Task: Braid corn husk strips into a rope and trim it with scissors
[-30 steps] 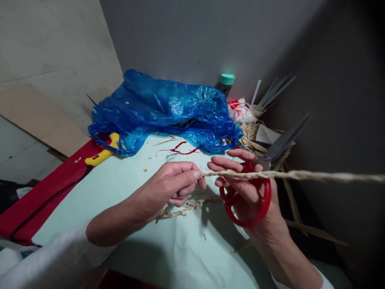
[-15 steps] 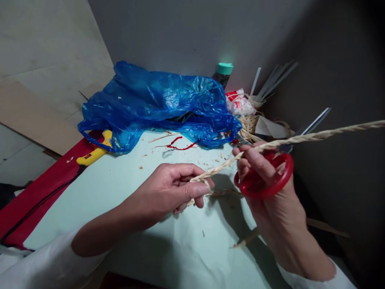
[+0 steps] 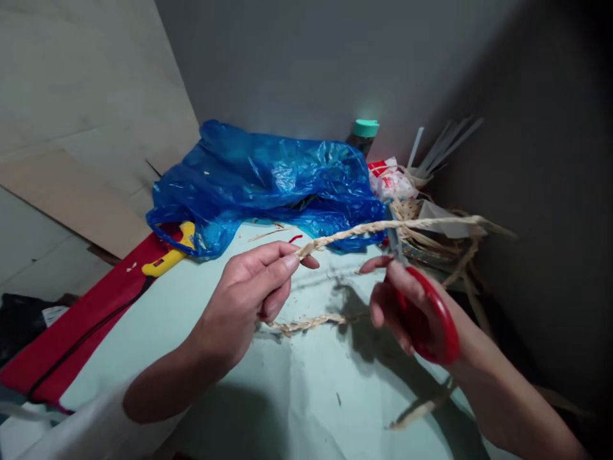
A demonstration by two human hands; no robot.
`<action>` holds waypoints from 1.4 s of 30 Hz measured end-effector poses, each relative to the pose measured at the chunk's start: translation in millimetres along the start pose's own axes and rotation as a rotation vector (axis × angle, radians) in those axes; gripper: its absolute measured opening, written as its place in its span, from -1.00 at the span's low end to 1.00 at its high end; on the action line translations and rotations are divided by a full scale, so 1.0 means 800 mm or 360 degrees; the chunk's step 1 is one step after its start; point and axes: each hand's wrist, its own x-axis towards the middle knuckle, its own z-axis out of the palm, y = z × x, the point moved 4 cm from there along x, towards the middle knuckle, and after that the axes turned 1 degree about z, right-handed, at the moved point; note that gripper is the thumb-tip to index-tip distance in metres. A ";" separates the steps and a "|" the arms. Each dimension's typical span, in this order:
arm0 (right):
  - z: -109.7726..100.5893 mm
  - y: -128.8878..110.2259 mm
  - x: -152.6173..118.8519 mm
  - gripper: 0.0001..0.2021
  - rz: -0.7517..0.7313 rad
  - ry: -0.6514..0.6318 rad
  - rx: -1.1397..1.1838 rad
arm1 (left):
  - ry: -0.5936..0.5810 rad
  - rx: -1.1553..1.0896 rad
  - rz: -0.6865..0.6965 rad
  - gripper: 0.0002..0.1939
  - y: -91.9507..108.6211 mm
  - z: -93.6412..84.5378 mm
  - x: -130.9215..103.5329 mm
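Observation:
A pale braided cord (image 3: 368, 228) is pinched at one end between the thumb and fingers of my left hand (image 3: 256, 281). It runs right, its far part bending down beyond the scissors. My right hand (image 3: 412, 306) has its fingers through the handles of red scissors (image 3: 445, 319). The grey blades point up and touch or overlap the cord; whether they are parted is hard to tell. Below my left hand, another stretch of braid (image 3: 311, 324) lies on the pale green table surface (image 3: 306, 383). A loose fibre end (image 3: 421, 409) hangs under my right wrist.
A crumpled blue plastic bag (image 3: 272, 172) lies at the back. Left of it are a yellow-handled tool (image 3: 167, 259) and a red strip (image 3: 96, 300). Behind are a green-capped jar (image 3: 365, 131), a red-and-white packet (image 3: 393, 182), white sticks (image 3: 445, 147) and fibre strands.
My right hand has let go of the cord and turned the scissors so their blades stand up at it. My left hand has moved slightly left and up with the cord's end.

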 end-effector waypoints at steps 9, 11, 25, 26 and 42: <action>0.019 -0.028 -0.020 -0.72 -0.0639 -0.0028 -0.1535 | 0.0139 -0.0216 -0.0003 -0.84 0.003 -0.016 0.005; 0.023 -0.035 -0.027 -0.68 -0.0799 0.0063 -0.1607 | 0.0056 -0.0175 -0.0072 -0.84 0.000 -0.011 0.003; 0.027 -0.033 -0.037 -0.58 -0.1024 0.0374 -0.2284 | 0.0081 0.0460 -0.0039 -0.71 0.001 0.012 -0.011; 0.027 -0.033 -0.038 -0.59 -0.1067 0.0411 -0.2319 | 0.0076 0.0441 -0.0047 -0.71 0.002 0.013 -0.012; 0.028 -0.038 -0.043 -0.69 -0.1369 0.0542 -0.2382 | -0.0092 0.0023 -0.0242 -0.67 -0.009 0.016 -0.015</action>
